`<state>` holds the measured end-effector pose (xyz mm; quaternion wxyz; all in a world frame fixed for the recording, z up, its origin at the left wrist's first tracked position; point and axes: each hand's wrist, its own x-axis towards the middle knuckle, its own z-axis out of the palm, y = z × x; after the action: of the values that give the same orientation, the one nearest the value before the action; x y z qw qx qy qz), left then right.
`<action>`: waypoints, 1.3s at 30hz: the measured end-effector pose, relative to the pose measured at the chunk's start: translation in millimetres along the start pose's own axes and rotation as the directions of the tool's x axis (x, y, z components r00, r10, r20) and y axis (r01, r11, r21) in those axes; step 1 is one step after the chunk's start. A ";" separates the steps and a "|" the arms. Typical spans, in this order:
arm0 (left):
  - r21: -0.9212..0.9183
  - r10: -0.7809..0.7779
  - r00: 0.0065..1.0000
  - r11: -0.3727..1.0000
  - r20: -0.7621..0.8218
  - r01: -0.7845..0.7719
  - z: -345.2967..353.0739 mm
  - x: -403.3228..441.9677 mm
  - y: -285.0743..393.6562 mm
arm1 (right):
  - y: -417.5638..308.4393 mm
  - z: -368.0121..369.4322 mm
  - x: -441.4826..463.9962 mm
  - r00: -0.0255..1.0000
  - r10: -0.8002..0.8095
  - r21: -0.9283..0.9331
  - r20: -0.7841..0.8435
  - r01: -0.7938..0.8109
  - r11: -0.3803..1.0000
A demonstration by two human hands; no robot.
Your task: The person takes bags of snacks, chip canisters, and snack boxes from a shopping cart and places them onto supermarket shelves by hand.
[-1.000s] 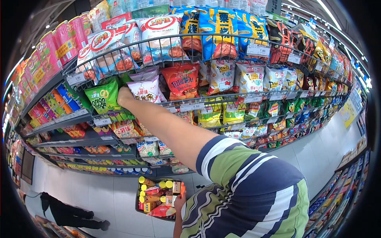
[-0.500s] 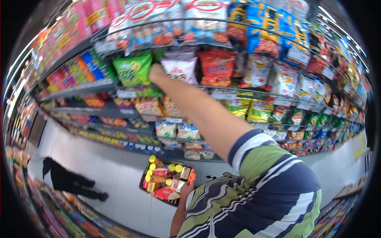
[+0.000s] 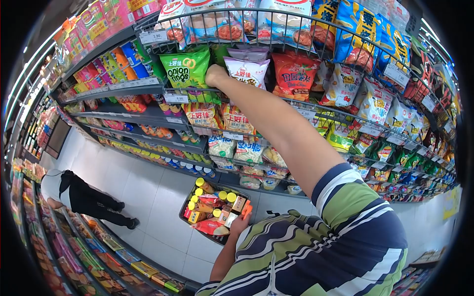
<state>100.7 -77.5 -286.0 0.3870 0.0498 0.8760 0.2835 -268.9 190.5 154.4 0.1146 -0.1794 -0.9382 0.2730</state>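
My right hand (image 3: pixel 217 75) reaches into the shelf between a green bag of onion rings (image 3: pixel 185 73) and a white and purple snack bag (image 3: pixel 247 71). It touches the onion rings bag's right edge; my fingers are hidden at that edge. The bag stands upright behind the wire rail. Low down, my left hand (image 3: pixel 240 224) is closed around the orange handle (image 3: pixel 247 210) of a dark shopping basket (image 3: pixel 183 209). Inside are several yellow-lidded jars (image 3: pixel 200 182), a red bag (image 3: pixel 211 227) and some boxes.
A red snack bag (image 3: pixel 295 76) stands to the right of my forearm. Wire rails (image 3: pixel 276 11) and price tags edge the shelves above and below. At the left, a person (image 3: pixel 89 197) in dark trousers stands in the aisle beside another shelf (image 3: pixel 113 251).
The view has shifted, so shelves and basket appear farther right and lower. My right hand stays beside the onion rings bag, and my left hand stays at the basket.
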 end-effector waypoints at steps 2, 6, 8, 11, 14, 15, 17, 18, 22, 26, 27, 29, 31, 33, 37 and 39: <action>0.014 0.005 1.000 1.000 -0.019 -0.005 1.7 -0.1 -0.6 | -2.6 -6.7 -8.5 0.999 -0.023 -0.031 0.034 0.024 0.999; 0.018 0.010 1.000 1.000 -0.029 -0.010 4.8 5.6 -5.1 | -7.7 -8.3 -15.3 1.000 -0.006 0.039 0.009 0.006 0.999; 0.015 0.015 1.000 1.000 -0.024 -0.015 5.2 7.7 -6.3 | -6.6 -13.6 -28.8 0.983 -0.176 -0.087 0.060 0.181 0.980; 0.018 0.014 1.000 1.000 -0.007 -0.014 4.2 7.5 -7.5 | 0.2 -20.1 -71.6 0.952 -0.305 -0.049 -0.039 0.303 0.952; 0.015 0.003 1.000 1.000 -0.009 -0.003 2.3 3.2 -3.1 | 21.7 -20.1 -111.8 0.864 -0.467 0.021 -0.189 0.478 0.878; 0.013 -0.002 1.000 1.000 -0.013 0.002 1.7 0.2 -2.0 | 31.3 -21.6 -123.9 0.816 -0.531 0.028 -0.230 0.551 0.834; 0.013 0.008 1.000 1.000 -0.021 -0.008 2.2 1.6 -3.3 | 48.4 -33.8 -148.8 0.736 -0.616 0.020 -0.280 0.647 0.763; 0.012 0.012 1.000 1.000 -0.025 -0.012 3.6 2.4 -5.2 | 55.4 -42.2 -157.4 0.691 -0.655 0.015 -0.304 0.691 0.722; 0.002 0.023 1.000 1.000 0.008 -0.023 2.4 1.8 -3.8 | 71.3 -70.4 -170.0 0.689 -0.681 -0.036 -0.249 0.696 0.717; 0.021 0.021 1.000 1.000 0.007 -0.021 5.3 6.3 -6.2 | 63.0 -67.4 -170.3 0.613 -0.741 -0.072 -0.275 0.755 0.652; 0.025 0.012 1.000 1.000 0.013 -0.013 4.5 6.8 -5.6 | 58.6 -62.5 -168.1 0.602 -0.751 -0.073 -0.271 0.765 0.639; 0.019 0.008 1.000 1.000 0.027 -0.008 2.9 7.5 -5.4 | 48.2 -53.9 -163.4 0.593 -0.765 -0.061 -0.250 0.779 0.624; 0.016 0.008 1.000 1.000 0.024 -0.009 3.3 5.2 -5.1 | 37.6 -47.5 -155.7 0.598 -0.772 -0.038 -0.214 0.785 0.618; 0.016 0.013 1.000 1.000 -0.004 -0.013 2.6 1.3 -2.9 | 28.2 -43.0 -144.9 0.618 -0.767 -0.033 -0.173 0.775 0.631; -0.004 -0.001 1.000 1.000 -0.014 0.001 -1.3 -5.1 1.2 | 5.9 -41.7 -118.1 0.660 -0.741 0.021 -0.121 0.748 0.663; 0.007 -0.004 1.000 1.000 -0.027 0.005 -0.3 -4.6 0.4 | -2.3 -41.9 -105.5 0.711 -0.686 0.088 -0.154 0.702 0.707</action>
<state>103.7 -78.7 -282.6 0.3756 0.0454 0.8822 0.2802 -160.4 166.3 177.9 0.2723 0.1807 -0.9073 0.2644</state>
